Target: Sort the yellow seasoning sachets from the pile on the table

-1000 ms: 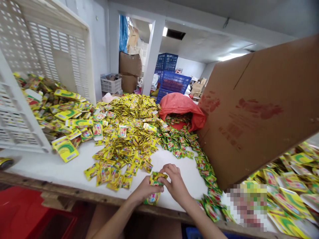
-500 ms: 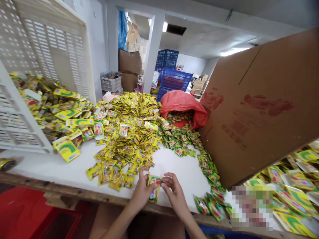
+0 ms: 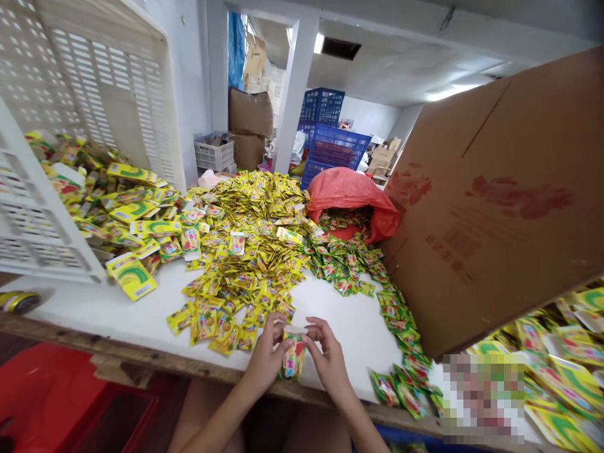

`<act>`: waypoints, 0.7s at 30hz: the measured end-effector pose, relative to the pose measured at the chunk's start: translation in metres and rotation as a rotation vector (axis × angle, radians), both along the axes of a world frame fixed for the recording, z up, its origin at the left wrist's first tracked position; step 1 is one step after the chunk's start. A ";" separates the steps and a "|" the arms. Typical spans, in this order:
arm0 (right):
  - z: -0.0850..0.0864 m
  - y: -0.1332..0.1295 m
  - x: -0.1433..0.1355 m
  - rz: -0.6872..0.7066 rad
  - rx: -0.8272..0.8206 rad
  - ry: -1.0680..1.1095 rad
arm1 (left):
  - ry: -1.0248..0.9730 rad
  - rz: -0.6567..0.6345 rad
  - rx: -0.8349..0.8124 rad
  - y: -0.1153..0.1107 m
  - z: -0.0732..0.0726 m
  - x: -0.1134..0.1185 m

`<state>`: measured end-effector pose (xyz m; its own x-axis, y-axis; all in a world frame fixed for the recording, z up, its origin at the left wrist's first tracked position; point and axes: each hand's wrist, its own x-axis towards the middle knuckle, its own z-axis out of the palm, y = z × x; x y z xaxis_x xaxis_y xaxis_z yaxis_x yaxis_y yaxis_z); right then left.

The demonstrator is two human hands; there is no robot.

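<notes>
A small yellow-green carton (image 3: 293,358) with red fruit printing stands between my hands at the table's front edge, its white flap at the top. My left hand (image 3: 268,349) is closed on its left side, thumb on the front face. On the other side, my right hand (image 3: 324,352) pinches the upper right edge near the flap. Ahead and to the left spreads a heap of yellow sachets (image 3: 255,251). Green sachets (image 3: 346,261) spill out of a red sack (image 3: 352,192) and run down along the right.
A tipped white crate (image 3: 113,82) on the left spills yellow cartons (image 3: 134,277). A large tilted cardboard box (image 3: 495,189) stands on the right, with more cartons (image 3: 561,371) below it. Blue crates (image 3: 337,148) are stacked behind. A red stool (image 3: 47,396) is at lower left.
My right hand has moved in to the carton's top edge, and both hands now grip it near the flap. The view has shifted slightly.
</notes>
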<state>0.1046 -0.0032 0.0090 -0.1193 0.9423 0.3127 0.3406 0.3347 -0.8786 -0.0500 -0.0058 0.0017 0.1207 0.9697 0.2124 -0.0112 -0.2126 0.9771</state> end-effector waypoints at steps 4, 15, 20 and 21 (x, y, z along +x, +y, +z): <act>0.007 -0.012 -0.003 0.083 0.045 -0.017 | 0.089 -0.036 0.068 -0.010 0.011 -0.003; 0.011 -0.009 -0.006 -0.019 -0.035 -0.040 | 0.167 0.066 0.028 -0.003 0.019 0.001; 0.009 0.001 -0.004 -0.014 -0.073 -0.005 | 0.171 0.061 -0.001 0.005 0.017 0.002; 0.009 0.002 -0.003 -0.005 -0.083 0.003 | 0.164 0.056 -0.007 0.004 0.016 0.002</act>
<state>0.1011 -0.0016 0.0185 -0.1138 0.9657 0.2336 0.3398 0.2588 -0.9042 -0.0479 -0.0015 0.0182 0.0984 0.9773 0.1879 0.1600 -0.2019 0.9663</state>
